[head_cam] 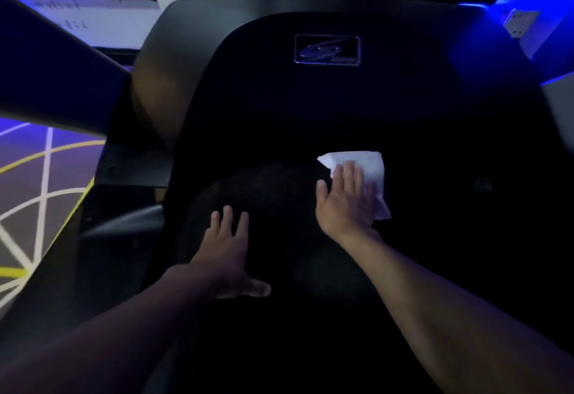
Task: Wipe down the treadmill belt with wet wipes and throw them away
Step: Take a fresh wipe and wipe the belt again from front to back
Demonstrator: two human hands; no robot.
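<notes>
The black treadmill belt [279, 195] fills the dim middle of the head view. A white wet wipe [371, 165] lies flat on it near the front hood. My right hand [344, 201] presses on the wipe with straight fingers, covering its lower left part. My left hand [230, 254] rests flat on the belt further left and nearer to me, fingers spread, holding nothing.
The black motor hood [279, 83] with a logo badge [327, 50] rises just beyond the wipe. A thick upright post [62, 67] slants across the left. Patterned floor with white and yellow lines [37, 182] lies left of the side rail [118, 232]. A wall socket [520, 22] sits top right.
</notes>
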